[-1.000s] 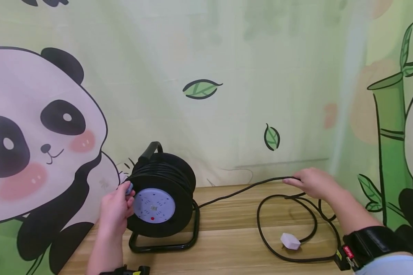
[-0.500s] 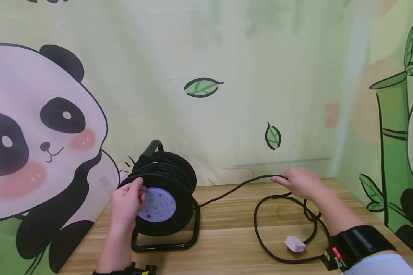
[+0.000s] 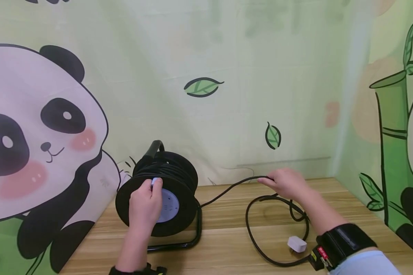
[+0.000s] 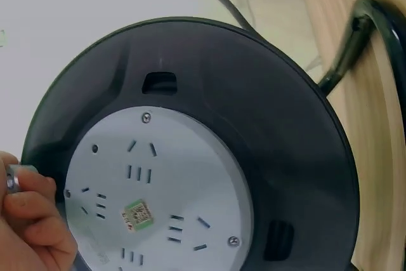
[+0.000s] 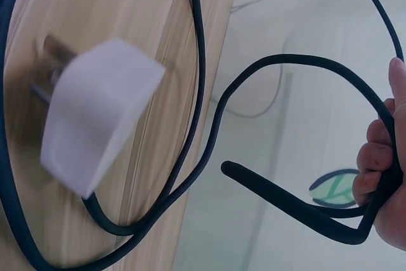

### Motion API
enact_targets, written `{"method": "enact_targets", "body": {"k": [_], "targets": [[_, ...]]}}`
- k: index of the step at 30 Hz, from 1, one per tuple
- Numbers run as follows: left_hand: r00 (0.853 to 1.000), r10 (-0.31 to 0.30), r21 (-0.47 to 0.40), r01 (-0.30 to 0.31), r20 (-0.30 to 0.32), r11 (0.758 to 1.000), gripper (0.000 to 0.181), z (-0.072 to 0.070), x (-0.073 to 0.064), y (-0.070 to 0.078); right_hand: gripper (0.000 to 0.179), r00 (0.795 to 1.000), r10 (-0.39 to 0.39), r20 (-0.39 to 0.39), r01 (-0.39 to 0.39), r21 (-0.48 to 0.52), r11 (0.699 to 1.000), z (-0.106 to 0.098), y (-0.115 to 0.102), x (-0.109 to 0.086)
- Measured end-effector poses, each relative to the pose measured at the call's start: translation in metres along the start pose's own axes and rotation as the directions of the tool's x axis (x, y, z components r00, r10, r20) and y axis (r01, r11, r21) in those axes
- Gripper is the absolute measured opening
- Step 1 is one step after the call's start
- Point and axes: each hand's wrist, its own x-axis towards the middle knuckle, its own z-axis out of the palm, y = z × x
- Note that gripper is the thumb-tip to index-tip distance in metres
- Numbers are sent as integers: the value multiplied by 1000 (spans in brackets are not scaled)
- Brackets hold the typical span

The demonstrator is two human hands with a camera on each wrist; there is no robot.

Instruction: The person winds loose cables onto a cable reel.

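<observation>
A black cable reel stands on its tubular frame, left of centre, with a pale socket panel on its face. My left hand grips the small blue-grey crank knob near the top of the reel's face, covering part of the panel. To the right, my right hand holds the black cable, which runs taut-looking from the reel to the fingers. Fingers curl round the cable in the right wrist view. Loose cable loops below this hand, ending in a white plug lying by the table surface.
The reel and the loose loops rest on a wooden table. Behind it hangs a green cloth backdrop printed with pandas, leaves and bamboo. The reel's carrying handle sticks up at the back.
My left hand has carried the crank knob from the left side of the reel's face up and rightward to its top. My right hand has moved left towards the reel, loops shifting with it.
</observation>
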Motion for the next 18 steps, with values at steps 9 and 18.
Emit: {"method": "enact_targets", "body": {"k": [9,18], "targets": [[992,12,89,-24,128,996,54,9,-5,17,55,999,-49,5,49,-1,999,13,-16,11],[947,10,185,-73,320,980,48,27,-17,33,55,992,-121,24,121,-33,992,33,-58,23]]}}
